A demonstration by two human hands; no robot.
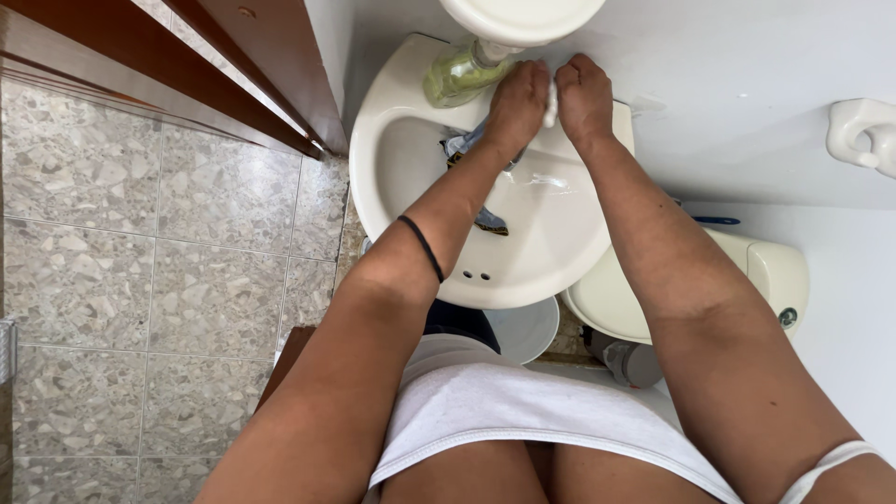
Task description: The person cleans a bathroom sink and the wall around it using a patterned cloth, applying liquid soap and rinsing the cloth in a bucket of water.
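Note:
Both of my hands reach to the back rim of a white washbasin [392, 168]. My left hand [518, 98] and my right hand [583, 93] are pressed together with fingers curled, and a small white piece [551, 105] shows between them. What the piece is cannot be made out. A black band circles my left forearm. A clear bottle of yellow-green liquid [457, 75] stands on the rim just left of my left hand. Dark wet cloth [462, 145] lies in the bowl under my left wrist. A thin trickle of water [546, 182] shines in the bowl.
A white toilet [775, 275] stands to the right of the basin. A pale bucket [527, 331] sits under the basin. A brown wooden door frame [271, 84] runs along the upper left, above speckled floor tiles [140, 280]. A white wall fixture [863, 131] sticks out at right.

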